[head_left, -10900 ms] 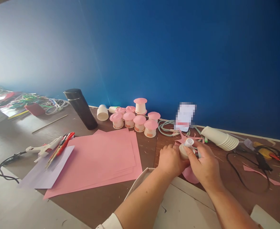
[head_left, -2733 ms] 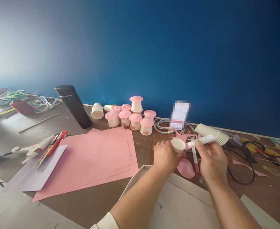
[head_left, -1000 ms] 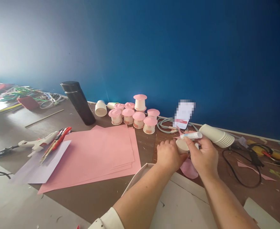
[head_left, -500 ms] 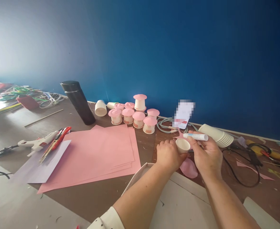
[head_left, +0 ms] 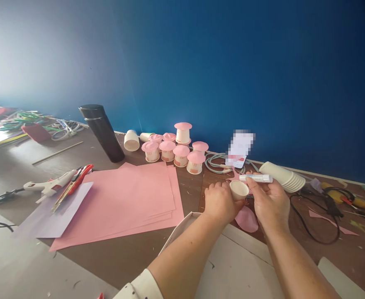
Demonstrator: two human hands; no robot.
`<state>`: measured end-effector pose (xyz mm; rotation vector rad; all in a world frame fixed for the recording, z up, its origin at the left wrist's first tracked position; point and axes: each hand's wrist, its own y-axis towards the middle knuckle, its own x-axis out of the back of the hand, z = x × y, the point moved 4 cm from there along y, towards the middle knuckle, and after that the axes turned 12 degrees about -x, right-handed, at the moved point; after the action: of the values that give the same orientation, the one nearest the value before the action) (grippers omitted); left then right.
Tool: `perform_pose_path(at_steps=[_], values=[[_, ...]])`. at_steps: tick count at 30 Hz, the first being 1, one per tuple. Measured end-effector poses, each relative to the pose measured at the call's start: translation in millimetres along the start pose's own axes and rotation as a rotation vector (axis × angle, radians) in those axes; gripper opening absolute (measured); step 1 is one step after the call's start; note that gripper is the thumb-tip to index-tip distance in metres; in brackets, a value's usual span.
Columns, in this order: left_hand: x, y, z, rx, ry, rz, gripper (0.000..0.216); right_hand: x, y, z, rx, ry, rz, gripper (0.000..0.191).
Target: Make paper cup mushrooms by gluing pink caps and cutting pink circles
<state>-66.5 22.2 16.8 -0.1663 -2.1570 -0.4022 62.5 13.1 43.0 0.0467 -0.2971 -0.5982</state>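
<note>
My left hand (head_left: pixel 220 202) is closed around a small white paper cup (head_left: pixel 239 190), whose round end faces up toward me. In my right hand (head_left: pixel 271 203) is a white glue stick (head_left: pixel 256 178), lying level just above the cup and apart from it. A round pink paper piece (head_left: pixel 246 219) rests beneath my hands on the table. Behind them to the left stand several upside-down cups with pink paper roofs (head_left: pixel 181 152), some with small windows and doors on them; one roofed cup (head_left: pixel 183 132) sits on top of another.
Pink sheets (head_left: pixel 123 203) cover the table at left, with a glue gun (head_left: pixel 50 185) and a red cutter (head_left: pixel 76 182) nearby. A black flask (head_left: pixel 103 133) stands behind. Stacked paper cups (head_left: pixel 283 177), a black cord (head_left: pixel 313 241) and a blurred-out phone (head_left: pixel 240 147) lie to the right.
Almost nothing differs. Both hands keep their grips on the cup and the glue stick, and the whole view has shifted very slightly.
</note>
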Motion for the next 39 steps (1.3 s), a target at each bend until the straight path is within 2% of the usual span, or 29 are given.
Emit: perform_pose_path(at_steps=[5, 17, 24, 33, 39], values=[[-0.4, 0.3, 0.6, -0.011, -0.001, -0.006, 0.053, 0.2, -0.6, 0.7, 0.057, 0.004, -0.005, 0.038], [-0.3, 0.7, 0.6, -0.002, 0.000, 0.014, 0.054, 2.5, -0.1, 2.6, 0.016, -0.079, -0.008, 0.034], [-0.1, 0.5, 0.2, -0.001, -0.001, 0.013, 0.055, 1.5, 2.4, -3.6, 0.106, -0.155, -0.009, 0.032], [1.0, 0.4, -0.2, 0.000, 0.005, 0.026, 0.054, 0.7, -1.6, 4.7, 0.206, -0.261, -0.053, 0.027], [-0.8, 0.5, 0.1, -0.012, 0.015, 0.014, 0.053, 0.7, -1.8, 3.0, 0.216, -0.311, -0.068, 0.027]])
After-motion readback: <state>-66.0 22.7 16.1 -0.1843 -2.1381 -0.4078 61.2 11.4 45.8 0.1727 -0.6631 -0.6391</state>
